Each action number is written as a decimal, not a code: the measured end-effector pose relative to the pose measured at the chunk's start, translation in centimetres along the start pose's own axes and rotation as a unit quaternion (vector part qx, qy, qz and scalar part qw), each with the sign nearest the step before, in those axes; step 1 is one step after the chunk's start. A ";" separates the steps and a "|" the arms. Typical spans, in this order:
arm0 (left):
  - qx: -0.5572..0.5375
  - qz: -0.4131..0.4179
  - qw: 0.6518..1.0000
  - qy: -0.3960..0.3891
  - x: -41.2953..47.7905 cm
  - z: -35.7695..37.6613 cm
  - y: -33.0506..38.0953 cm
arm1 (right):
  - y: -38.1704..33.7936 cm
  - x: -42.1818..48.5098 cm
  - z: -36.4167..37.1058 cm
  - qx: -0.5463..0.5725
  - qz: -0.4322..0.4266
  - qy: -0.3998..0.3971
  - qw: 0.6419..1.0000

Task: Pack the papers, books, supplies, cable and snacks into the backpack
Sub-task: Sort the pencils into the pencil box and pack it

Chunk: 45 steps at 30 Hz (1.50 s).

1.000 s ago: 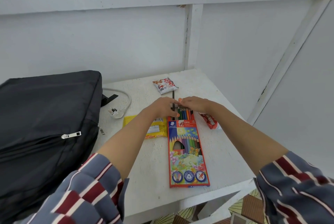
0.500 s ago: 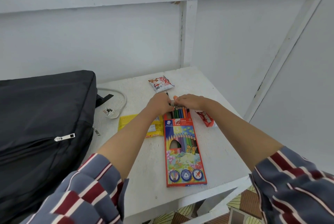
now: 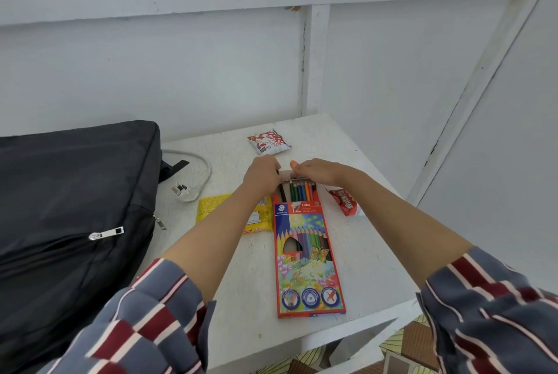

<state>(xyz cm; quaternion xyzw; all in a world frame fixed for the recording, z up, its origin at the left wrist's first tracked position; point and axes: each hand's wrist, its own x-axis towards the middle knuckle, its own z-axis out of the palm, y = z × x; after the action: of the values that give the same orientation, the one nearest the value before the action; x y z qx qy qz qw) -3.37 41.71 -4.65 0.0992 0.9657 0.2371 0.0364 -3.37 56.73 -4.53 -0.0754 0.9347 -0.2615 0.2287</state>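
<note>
Left hand (image 3: 262, 172): fingers curled on the white flap (image 3: 285, 174) at the far end of the pencil box (image 3: 305, 255).
Right hand (image 3: 317, 169): seemingly pinching the same flap, fingertips partly hidden.
Pencil box: flat on the bench (image 3: 371, 252), pencils (image 3: 299, 190) poking out, backpack (image 3: 69, 207) to its left.

table: white painted table (image 3: 247, 298) filled centre to lower right | wall: white panelled wall (image 3: 151, 71) crossed by battens (image 3: 314, 56) along the top | floor: patterned floor (image 3: 419, 340) showed at bottom right

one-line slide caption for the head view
Left hand and right hand hold the open flap of a pencil box on a white table beside a black backpack.
</note>
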 end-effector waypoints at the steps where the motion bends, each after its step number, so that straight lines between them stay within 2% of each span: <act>1: 0.007 0.004 1.000 -0.008 0.0 -0.1 0.1 | 0.0 0.0 0.0 -0.005 0.001 -0.001 1.000; 10: 0.038 -0.004 0.994 -0.105 -0.1 -1.2 1.3 | -0.3 -0.3 -0.1 -0.010 0.004 -0.001 1.000; 13: -0.013 -0.029 0.996 -0.081 0.0 -1.3 0.9 | -0.5 -0.5 -0.2 -0.002 0.004 -0.003 1.000; 16: -0.021 -0.016 0.999 -0.040 -0.2 -1.0 0.5 | -0.6 -0.7 -0.2 -0.011 0.002 0.003 1.000; 21: 0.004 -0.003 0.995 -0.102 -0.3 -0.4 0.3 | -0.7 -0.8 -0.1 -0.015 0.005 -0.003 1.000; 29: -0.029 -0.011 0.994 -0.106 -0.4 -0.6 0.6 | -0.9 -1.0 -0.3 -0.053 0.009 0.009 0.999; 34: -0.057 0.002 0.997 -0.048 -0.8 -1.2 0.1 | -0.7 -0.6 -0.4 -0.070 -0.002 0.031 0.997; 38: -0.057 0.014 0.998 0.028 -1.4 -3.6 -0.9 | -2.4 -0.9 -0.6 -0.117 0.001 0.130 0.985; 41: -0.012 0.013 0.997 0.076 -2.1 -6.1 -2.7 | -4.8 -0.9 -0.6 -0.113 -0.049 0.198 0.972; 45: 0.029 -0.012 0.993 0.118 -3.8 -9.5 -6.2 | -9.7 0.0 0.2 -0.081 -0.111 0.216 0.967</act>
<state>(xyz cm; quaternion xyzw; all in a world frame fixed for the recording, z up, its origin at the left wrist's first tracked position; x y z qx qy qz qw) -1.87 31.24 0.96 0.0604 0.9708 0.2185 -0.0780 -3.08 48.41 0.43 -0.1386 0.9658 -0.2185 -0.0159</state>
